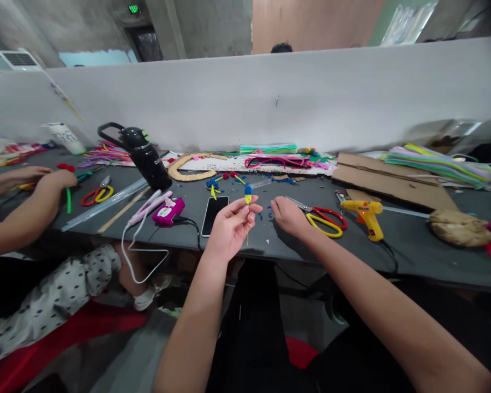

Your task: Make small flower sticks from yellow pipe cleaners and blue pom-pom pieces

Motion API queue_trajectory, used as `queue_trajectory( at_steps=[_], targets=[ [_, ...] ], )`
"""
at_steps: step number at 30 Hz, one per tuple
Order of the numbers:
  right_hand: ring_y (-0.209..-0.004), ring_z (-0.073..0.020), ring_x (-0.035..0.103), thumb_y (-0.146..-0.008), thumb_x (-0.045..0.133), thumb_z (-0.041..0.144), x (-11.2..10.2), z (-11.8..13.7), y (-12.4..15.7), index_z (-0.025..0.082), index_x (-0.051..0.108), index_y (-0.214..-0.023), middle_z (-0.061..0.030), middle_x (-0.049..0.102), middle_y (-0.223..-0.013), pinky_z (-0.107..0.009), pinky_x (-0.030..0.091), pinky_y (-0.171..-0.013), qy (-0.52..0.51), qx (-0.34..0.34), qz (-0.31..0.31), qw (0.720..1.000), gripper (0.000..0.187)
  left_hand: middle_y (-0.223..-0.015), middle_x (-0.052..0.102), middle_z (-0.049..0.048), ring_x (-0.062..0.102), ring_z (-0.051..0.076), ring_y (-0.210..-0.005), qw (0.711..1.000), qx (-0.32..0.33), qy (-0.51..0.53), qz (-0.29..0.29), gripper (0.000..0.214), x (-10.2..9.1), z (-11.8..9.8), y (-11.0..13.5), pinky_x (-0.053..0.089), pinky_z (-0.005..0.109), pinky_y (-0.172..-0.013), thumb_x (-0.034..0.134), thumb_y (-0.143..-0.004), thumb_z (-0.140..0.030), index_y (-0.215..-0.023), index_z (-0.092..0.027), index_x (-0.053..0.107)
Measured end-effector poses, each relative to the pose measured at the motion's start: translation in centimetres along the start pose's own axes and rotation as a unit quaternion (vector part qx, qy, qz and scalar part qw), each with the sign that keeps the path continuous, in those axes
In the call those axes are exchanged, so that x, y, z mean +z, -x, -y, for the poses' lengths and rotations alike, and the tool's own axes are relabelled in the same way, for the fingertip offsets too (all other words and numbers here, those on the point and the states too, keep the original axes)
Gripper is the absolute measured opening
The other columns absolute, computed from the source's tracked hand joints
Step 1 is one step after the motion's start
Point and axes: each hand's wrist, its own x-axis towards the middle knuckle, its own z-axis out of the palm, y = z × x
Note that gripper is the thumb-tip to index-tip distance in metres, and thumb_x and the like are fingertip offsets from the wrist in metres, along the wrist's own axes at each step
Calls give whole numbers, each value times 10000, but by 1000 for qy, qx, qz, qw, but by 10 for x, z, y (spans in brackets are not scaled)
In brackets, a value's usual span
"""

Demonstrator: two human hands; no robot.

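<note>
Head view: pinching a small blue-and-yellow piece [248, 192], blue end up, between thumb and fingers of the left hand [231, 226], above the near part of the worktop [276, 246], with a thin yellow strand [247, 237] below the grip. Curling the right hand [289, 215] narrow, just beside the blue scraps [261, 216] and the red-and-yellow scissors [316, 209]; cannot tell, in so small and blurred a view, about anything tiny inside those fingers. Looks, by the pose, like handwork on the piece, away from the glue gun [362, 206]. Probably calls next for a steady left pinch and a light right-hand touch, clear of the scissors.
</note>
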Motion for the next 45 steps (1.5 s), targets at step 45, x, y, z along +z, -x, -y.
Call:
queue_trajectory(
  at_steps=[45],
  targets=[
    [-546, -106, 563, -762, 680, 554, -65, -69, 17, 203, 538, -792, 20, 580, -649, -242, 477, -528, -483, 210, -91, 845, 381, -627, 557, -26, 374, 63, -480, 902, -19, -373, 215, 220, 65, 85, -145, 268, 229, -477, 660, -792, -332, -711, -170, 534]
  ],
)
